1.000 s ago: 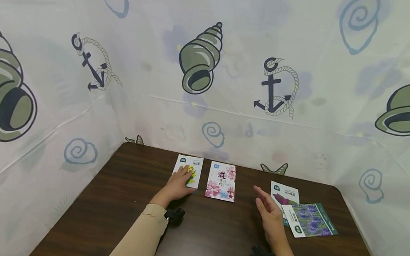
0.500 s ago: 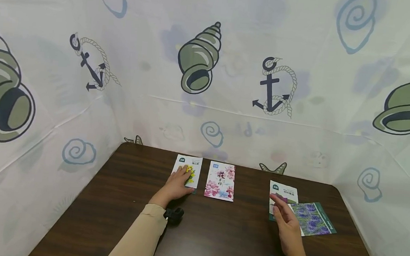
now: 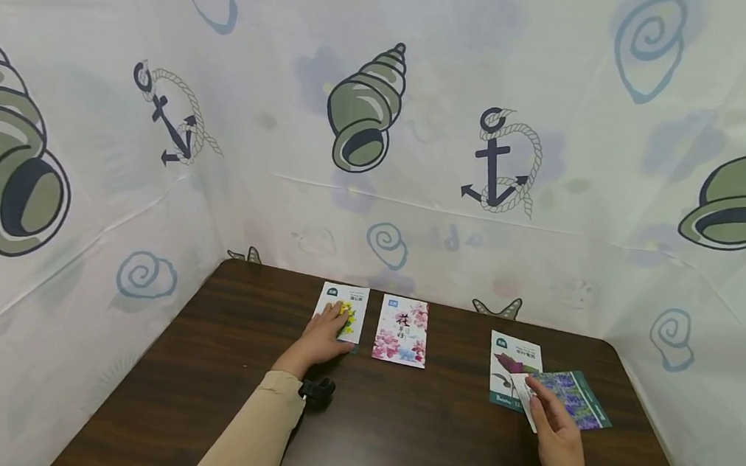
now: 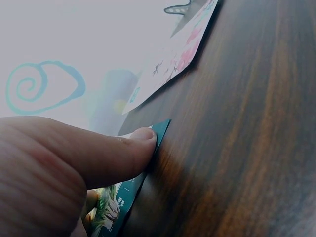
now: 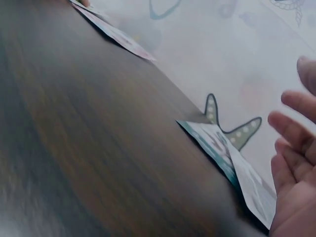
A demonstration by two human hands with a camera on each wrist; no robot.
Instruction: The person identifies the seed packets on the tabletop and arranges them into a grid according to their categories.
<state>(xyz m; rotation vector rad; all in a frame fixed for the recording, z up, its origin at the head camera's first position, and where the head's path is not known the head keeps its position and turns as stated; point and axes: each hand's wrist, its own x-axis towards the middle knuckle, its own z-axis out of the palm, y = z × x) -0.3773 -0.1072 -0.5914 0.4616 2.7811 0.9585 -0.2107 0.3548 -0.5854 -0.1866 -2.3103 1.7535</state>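
In the head view my left hand (image 3: 320, 338) rests flat on a seed packet with yellow flowers (image 3: 359, 302). The left wrist view shows the thumb (image 4: 121, 153) lying over this packet's dark green edge. My right hand (image 3: 558, 434) is over the lavender seed packet (image 3: 574, 399), overlapping its white end. Its fingers are loosely spread in the right wrist view, with nothing pinched between them. Under a corner of the lavender packet lies a packet with a dark purple bloom (image 3: 511, 360). Just right of the left hand is a pink-blossom packet (image 3: 402, 332).
All the packets lie on a dark brown wooden table (image 3: 422, 430). Behind it and at both sides hangs a white curtain (image 3: 276, 121) printed with shells and anchors. Each wrist wears a black strap, the left one (image 3: 317, 391) plainly visible.
My right hand has moved right and toward me, from beside the purple-bloom packet, across it, to the lavender packet. The left hand stays on the yellow-flower packet.
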